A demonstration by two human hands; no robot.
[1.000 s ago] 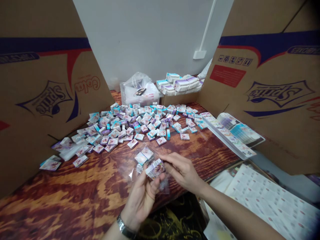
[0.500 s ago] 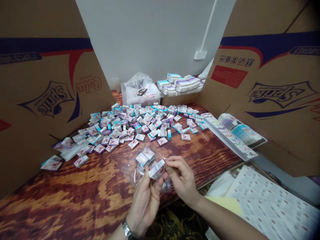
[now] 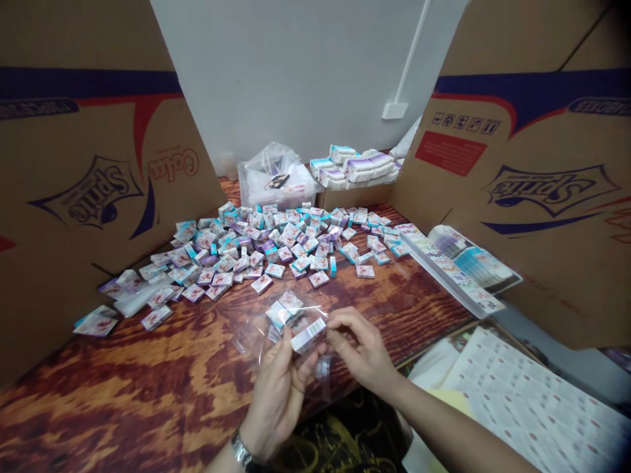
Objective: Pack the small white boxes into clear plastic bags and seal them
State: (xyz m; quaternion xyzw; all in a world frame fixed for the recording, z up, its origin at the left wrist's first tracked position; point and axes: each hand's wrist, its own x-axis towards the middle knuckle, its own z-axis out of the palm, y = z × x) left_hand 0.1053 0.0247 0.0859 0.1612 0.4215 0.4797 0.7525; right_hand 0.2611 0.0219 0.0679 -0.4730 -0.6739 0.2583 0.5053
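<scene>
Left hand and right hand pinching small box from both ends. Clear bag by left hand, two boxes inside. Big heap of boxes past hands.

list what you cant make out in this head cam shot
All from the head view:
Print on the small boxes in the pile: too small to read.
Underside of the held box: hidden by the left hand.
What the right hand pinches: box or plastic, too close to tell.
Box count in the clear plastic bag: hidden by the hands.
Printed sheets: cut off by the bottom and right edges.
</scene>
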